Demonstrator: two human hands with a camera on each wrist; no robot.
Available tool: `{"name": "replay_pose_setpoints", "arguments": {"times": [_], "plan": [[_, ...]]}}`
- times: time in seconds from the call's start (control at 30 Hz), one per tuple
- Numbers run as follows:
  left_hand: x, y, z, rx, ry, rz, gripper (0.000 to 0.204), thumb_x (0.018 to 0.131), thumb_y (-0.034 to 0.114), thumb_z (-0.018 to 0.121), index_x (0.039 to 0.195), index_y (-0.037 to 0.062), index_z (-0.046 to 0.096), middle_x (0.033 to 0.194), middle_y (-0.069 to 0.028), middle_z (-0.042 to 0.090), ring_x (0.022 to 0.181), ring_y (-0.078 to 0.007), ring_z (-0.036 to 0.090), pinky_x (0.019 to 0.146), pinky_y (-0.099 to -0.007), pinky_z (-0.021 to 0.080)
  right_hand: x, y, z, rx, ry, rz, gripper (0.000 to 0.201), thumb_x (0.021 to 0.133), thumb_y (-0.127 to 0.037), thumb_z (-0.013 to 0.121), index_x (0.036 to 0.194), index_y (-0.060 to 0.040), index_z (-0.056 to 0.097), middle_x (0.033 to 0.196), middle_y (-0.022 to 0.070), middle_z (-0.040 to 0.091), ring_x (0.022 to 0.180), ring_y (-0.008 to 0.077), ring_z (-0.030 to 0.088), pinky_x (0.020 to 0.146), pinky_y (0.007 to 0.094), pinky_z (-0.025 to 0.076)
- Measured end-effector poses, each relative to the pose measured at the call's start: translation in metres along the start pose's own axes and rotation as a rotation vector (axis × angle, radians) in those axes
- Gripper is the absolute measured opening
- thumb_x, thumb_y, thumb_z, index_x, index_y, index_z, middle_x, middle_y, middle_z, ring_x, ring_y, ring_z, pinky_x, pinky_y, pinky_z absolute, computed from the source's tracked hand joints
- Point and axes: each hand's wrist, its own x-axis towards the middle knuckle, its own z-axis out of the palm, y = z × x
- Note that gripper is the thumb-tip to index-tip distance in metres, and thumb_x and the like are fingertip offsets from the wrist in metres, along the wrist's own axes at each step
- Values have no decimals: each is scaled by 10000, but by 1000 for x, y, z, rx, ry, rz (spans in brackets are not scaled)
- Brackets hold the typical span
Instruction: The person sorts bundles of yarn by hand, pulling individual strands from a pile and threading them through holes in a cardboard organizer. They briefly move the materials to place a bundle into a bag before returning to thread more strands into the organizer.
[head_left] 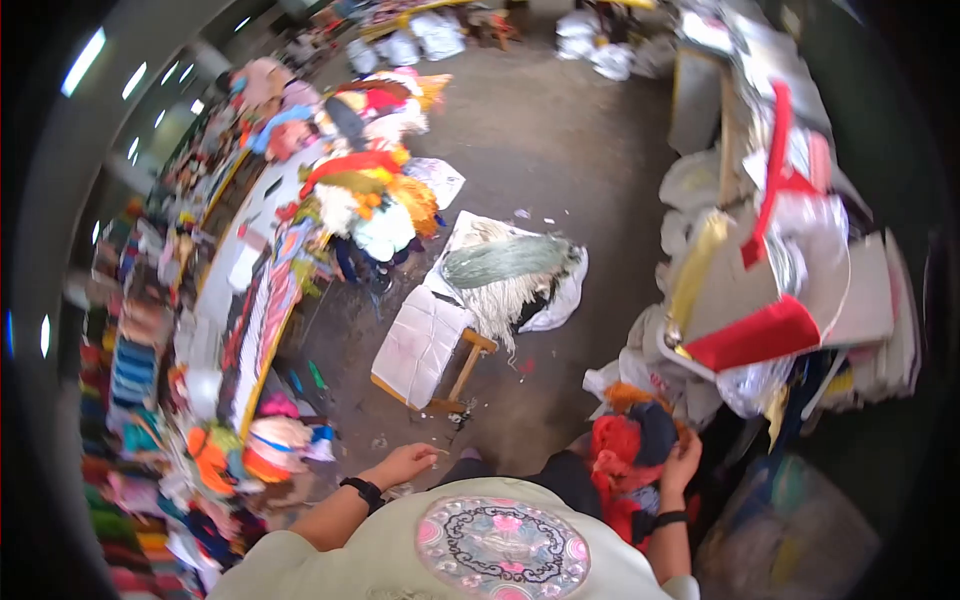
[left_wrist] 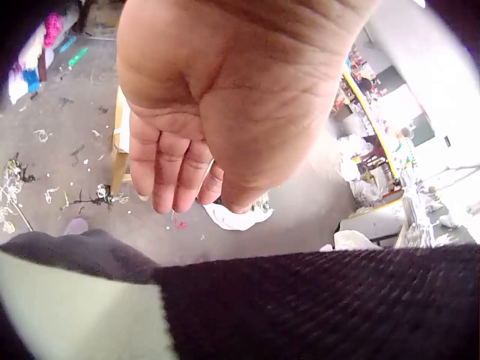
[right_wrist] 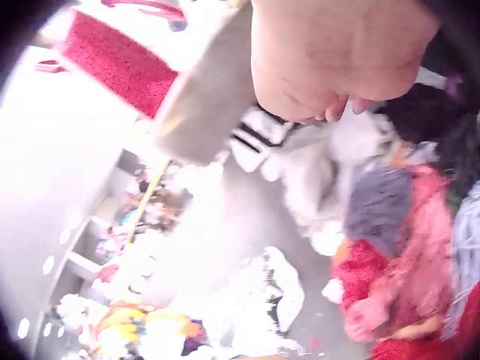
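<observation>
My left hand [head_left: 402, 464] is held out over the floor at the lower left of the head view, its fingers loosely extended. In the left wrist view the palm of this hand [left_wrist: 232, 105] faces the camera, fingers slightly bent, with the floor behind. On the other side, my right hand [head_left: 683, 460] is beside a heap of red yarn [head_left: 612, 440] and a dark blue-grey bundle [head_left: 655, 432]. The right wrist view has the right hand [right_wrist: 337, 60] with fingers loosely bent and mostly hidden, apart from the coral yarn [right_wrist: 420, 255] there.
A low stool [head_left: 420, 340] stands ahead, near grey-green and cream yarn hanks [head_left: 515, 265] on a white sack. Colourful yarn is piled on a long table [head_left: 205, 310] at left. At right, a cardboard box [head_left: 730, 270] with red strips stands among white bags.
</observation>
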Motion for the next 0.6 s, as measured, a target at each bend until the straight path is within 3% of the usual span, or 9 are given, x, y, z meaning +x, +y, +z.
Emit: {"name": "replay_pose_setpoints", "arguments": {"times": [0.13,0.2,0.27,0.3,0.37,0.4,0.43,0.47,0.6], "plan": [[-24,-62,-1,-6,91,76,341,917,310,604,1137,51,632,1012,-112,696,914,-223,658,817,-339,508,-14,-227,20,266,-211,-373,380,837,56,535,1215,14,535,1170,139,569,1060,252,571,954,344,443],[-41,-117,0,-92,131,49,349,907,328,607,1119,54,641,1010,-119,697,925,-235,660,819,-349,508,-41,-337,18,349,-291,-680,351,873,26,519,1225,21,516,1203,126,550,1123,222,533,1003,339,395],[-56,-183,3,14,226,-43,372,878,385,604,1040,57,670,992,-137,695,927,-269,658,823,-377,505,-76,-442,7,396,-131,-1161,402,861,-72,543,1252,7,496,1186,204,542,1065,334,554,944,423,427],[-68,-209,7,-55,273,-59,372,878,385,604,1040,57,670,992,-137,695,927,-269,658,823,-377,505,-94,-473,6,541,-3,-1319,404,904,-218,522,1228,20,480,1200,208,535,1051,340,556,933,430,430],[-101,-261,5,-106,403,-215,302,867,301,612,958,25,692,854,-113,707,802,-232,675,725,-349,523,-152,-569,16,1300,84,-1691,490,942,-417,475,1301,-103,361,1323,97,374,1180,293,401,1003,515,323],[-116,-293,11,-155,440,-242,302,867,301,612,958,25,692,854,-113,707,802,-232,675,725,-349,523,-183,-609,17,1693,0,-1947,666,958,-484,453,1522,-234,201,1585,16,186,1431,287,241,1071,593,220],[-127,-326,18,-242,483,-322,294,855,292,605,913,18,696,815,-114,700,755,-222,674,677,-345,523,-216,-633,16,1710,142,-1918,552,954,-460,464,1430,-187,402,1511,41,364,1414,263,285,1074,521,249],[-144,-348,23,-327,522,-400,291,843,284,598,867,12,700,777,-114,694,708,-213,673,630,-341,523,-236,-642,15,1439,428,-1862,499,951,-434,476,1353,-137,483,1469,52,425,1385,259,328,1070,481,267],[-203,-403,53,-432,657,-604,343,852,330,544,740,46,700,693,-115,690,636,-270,670,658,-393,537,-308,-685,44,1960,91,-1814,444,937,-406,503,1249,-92,538,1340,93,518,1234,273,441,1052,480,280]]}}
